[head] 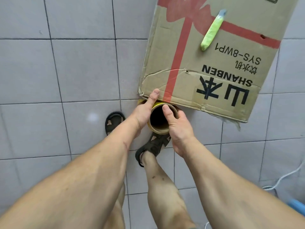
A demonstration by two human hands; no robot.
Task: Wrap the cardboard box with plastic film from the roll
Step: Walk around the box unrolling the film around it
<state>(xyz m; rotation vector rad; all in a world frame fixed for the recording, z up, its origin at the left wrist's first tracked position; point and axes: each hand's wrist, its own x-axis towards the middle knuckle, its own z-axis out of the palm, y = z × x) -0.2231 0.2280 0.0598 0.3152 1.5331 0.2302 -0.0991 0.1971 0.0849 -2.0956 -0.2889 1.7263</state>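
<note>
Below the box (194, 66) corner, each hand (145, 111) (178, 128) grips the roll (159, 119), fingers hidden.

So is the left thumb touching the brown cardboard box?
Touching: the head view shows the left hand's thumb tip pressed on the brown cardboard box at its near corner.

The cardboard box (206, 60) runs past the top edge, and below its near edge the roll (159, 119) is mostly covered, film and both hands' fingers unseen.

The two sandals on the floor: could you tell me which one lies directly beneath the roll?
The sandal on the forward foot, just under the roll; the other sandal sits apart to the left.
</note>
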